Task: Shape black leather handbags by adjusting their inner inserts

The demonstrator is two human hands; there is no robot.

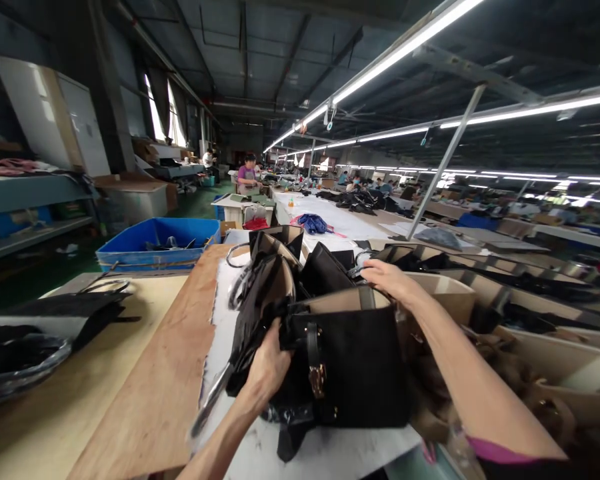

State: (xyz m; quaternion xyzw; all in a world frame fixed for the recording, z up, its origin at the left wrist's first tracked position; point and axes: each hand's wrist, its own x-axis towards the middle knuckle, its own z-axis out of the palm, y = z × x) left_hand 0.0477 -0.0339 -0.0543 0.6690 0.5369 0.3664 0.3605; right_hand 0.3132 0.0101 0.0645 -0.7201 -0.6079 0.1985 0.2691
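A black handbag (365, 367) with a gold buckle on its front strap stands on the white-covered table in front of me. My left hand (270, 360) is closed on black material at the bag's left side, where it meets another black bag (260, 300) leaning there. My right hand (387, 277) reaches over the far right corner of the buckled bag. Its fingers are bent around a plastic-wrapped handle (361, 261) near a further black bag (327, 270) behind.
Rows of beige-lined bags (555, 353) crowd the right side. At the left, black bag pieces (55, 320) lie on a wooden board (160, 373). A blue bin (160, 250) stands beyond it. Farther back, a person (247, 175) works at a table, and a slanted metal post (445, 163) rises on the right.
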